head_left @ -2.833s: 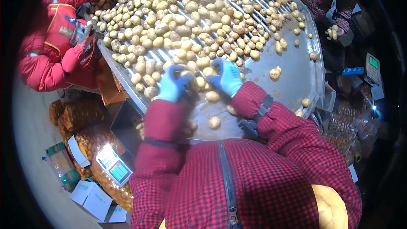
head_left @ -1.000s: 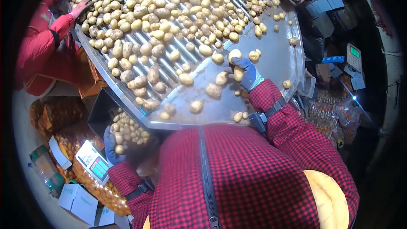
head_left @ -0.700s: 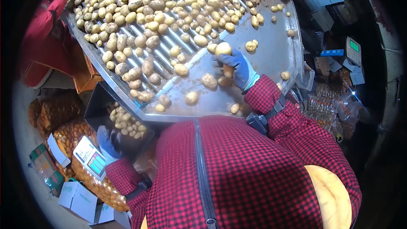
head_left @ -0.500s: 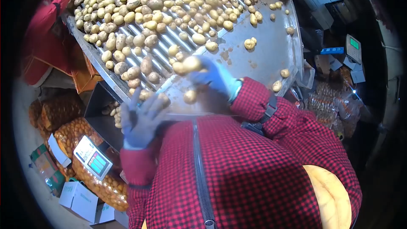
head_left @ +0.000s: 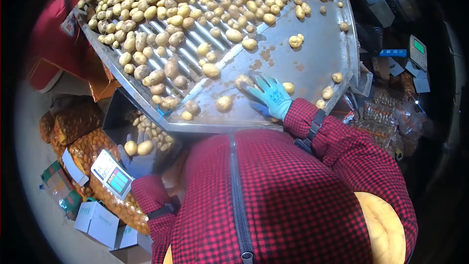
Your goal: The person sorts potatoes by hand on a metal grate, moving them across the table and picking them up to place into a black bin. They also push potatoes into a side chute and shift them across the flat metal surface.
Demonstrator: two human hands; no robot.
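My left hand point(head_left: 139, 164), in a grey-blue glove, is over the dark bin at the lower left. Two yellow potatoes point(head_left: 145, 147) rest in its fingers. My right hand point(head_left: 271, 97), in a light blue glove, lies over the metal tabletop point(head_left: 303, 76) with its fingers spread. Its fingertips reach the edge of a potato point(head_left: 243, 81). Another potato point(head_left: 223, 103) lies to the left of that hand, and a small one point(head_left: 288, 87) shows just beyond its right side.
Many potatoes point(head_left: 166, 0) cover the slatted metal rollers point(head_left: 195, 32) at the back. The dark bin point(head_left: 117, 112) holds more potatoes. A digital scale display point(head_left: 112, 175) stands among filled net sacks point(head_left: 90, 149). Another person's red sleeve point(head_left: 56, 22) is at the upper left.
My left hand has moved down and left from the table edge to over the bin, where two potatoes show in it. My right hand has moved right and let go of a potato.
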